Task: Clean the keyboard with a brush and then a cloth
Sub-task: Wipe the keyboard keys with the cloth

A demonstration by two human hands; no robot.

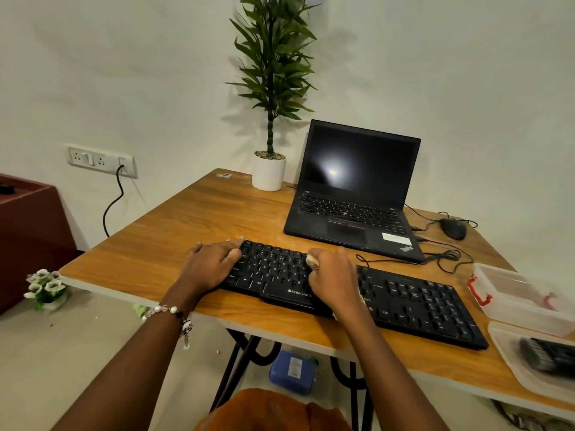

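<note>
Wooden desk [193, 219] carries one black Zebronics keyboard [404, 300], where the right hand [334, 275] pinches one pale cloth [312, 260] on the keys while the left hand [211, 264] presses flat beside it, so the wiping stage seems underway, the brush apparently parked in one clear tray [510, 353] far right.
</note>
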